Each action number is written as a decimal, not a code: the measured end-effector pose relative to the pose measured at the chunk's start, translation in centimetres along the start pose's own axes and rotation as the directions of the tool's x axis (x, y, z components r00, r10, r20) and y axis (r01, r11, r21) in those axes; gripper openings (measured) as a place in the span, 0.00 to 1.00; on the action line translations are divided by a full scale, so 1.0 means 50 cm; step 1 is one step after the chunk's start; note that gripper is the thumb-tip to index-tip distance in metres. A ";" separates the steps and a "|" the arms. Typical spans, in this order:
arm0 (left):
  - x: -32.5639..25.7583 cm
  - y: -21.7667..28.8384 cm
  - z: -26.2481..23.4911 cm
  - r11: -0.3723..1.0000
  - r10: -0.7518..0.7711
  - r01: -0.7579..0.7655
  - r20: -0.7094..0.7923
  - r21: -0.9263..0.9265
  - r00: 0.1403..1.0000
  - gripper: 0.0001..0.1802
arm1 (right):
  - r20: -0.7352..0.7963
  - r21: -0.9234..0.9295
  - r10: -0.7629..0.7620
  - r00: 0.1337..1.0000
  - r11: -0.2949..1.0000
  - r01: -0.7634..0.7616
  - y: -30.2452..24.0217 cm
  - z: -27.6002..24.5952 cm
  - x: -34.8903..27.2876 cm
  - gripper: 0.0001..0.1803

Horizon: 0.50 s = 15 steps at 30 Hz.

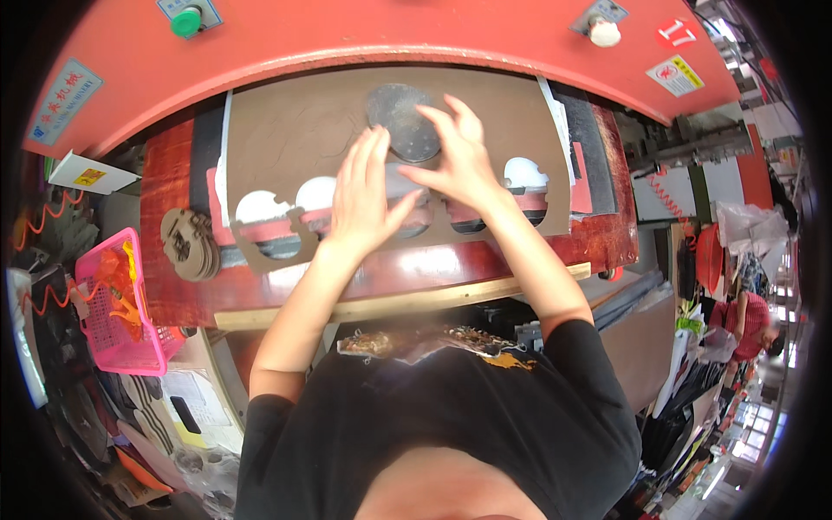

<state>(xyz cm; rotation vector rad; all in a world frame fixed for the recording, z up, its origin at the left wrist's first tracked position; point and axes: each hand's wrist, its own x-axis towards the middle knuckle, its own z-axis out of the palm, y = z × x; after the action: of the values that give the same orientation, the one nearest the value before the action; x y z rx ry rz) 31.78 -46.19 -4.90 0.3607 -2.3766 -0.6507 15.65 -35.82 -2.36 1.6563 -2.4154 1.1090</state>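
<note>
A dark grey oval plate [399,117] lies on a large brown sheet [286,121] with rounded cut-outs along its near edge. My left hand [360,191] is over the sheet, just left of and nearer than the plate, with fingers stretched and thumb apart. On the plate's right side, my right hand [459,160] has its fingers spread. Its fingertips overlap the plate's right edge, while the thumb points toward the left hand; whether they touch the plate I cannot tell. A blurred greyish patch shows between the hands.
A red machine [347,35] with a green button [185,22] and a white one [605,33] spans the far side. A stack of brown cut pieces [192,251] sits on the red table's [165,173] left. A pink basket [130,347] stands left; another person [745,325] is far right.
</note>
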 end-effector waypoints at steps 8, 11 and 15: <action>-0.113 0.069 0.004 0.963 -0.063 -0.004 0.240 0.268 0.969 0.51 | 0.207 0.600 0.122 0.971 0.768 -0.224 -0.001 0.000 -0.048 0.41; -0.145 0.089 -0.005 0.945 -0.078 -0.018 0.279 0.326 0.957 0.46 | 0.243 0.880 0.262 0.934 0.346 -0.325 0.007 -0.064 -0.087 0.38; -0.152 0.102 -0.007 0.945 -0.083 -0.008 0.263 0.327 0.961 0.43 | 0.089 0.497 0.259 0.962 0.825 -0.268 0.039 -0.124 -0.133 0.38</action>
<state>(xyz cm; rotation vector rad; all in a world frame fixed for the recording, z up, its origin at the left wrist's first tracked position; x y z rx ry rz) 37.32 -38.94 -5.85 0.4851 -2.7572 -0.3357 14.72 -26.63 -1.31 1.4454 -2.5726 1.9228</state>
